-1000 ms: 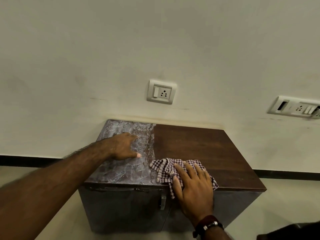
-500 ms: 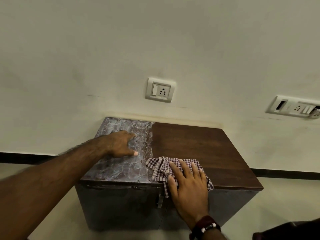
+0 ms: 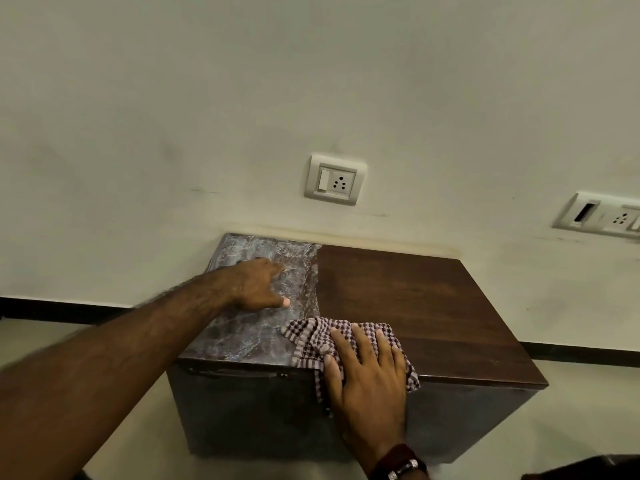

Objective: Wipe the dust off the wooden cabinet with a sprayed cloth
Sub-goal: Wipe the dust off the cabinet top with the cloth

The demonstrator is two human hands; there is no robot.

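Note:
A low wooden cabinet (image 3: 415, 299) stands against the wall. The left part of its top is grey with dust; the right part is dark, clean wood. A checked maroon-and-white cloth (image 3: 311, 337) lies at the front edge, near the line between the two parts. My right hand (image 3: 367, 372) presses flat on the cloth with straight, spread fingers. My left hand (image 3: 258, 287) rests on the dusty left part with its fingers bent and the thumb tip pressed down.
A white switch and socket plate (image 3: 335, 179) is on the wall above the cabinet. A second socket panel (image 3: 602, 216) is at the right edge. Pale floor and a dark skirting strip (image 3: 62, 308) surround the cabinet.
My right hand and the cloth have slid a little leftwards along the front edge. My left hand stays in place on the dusty part. The view has shifted slightly.

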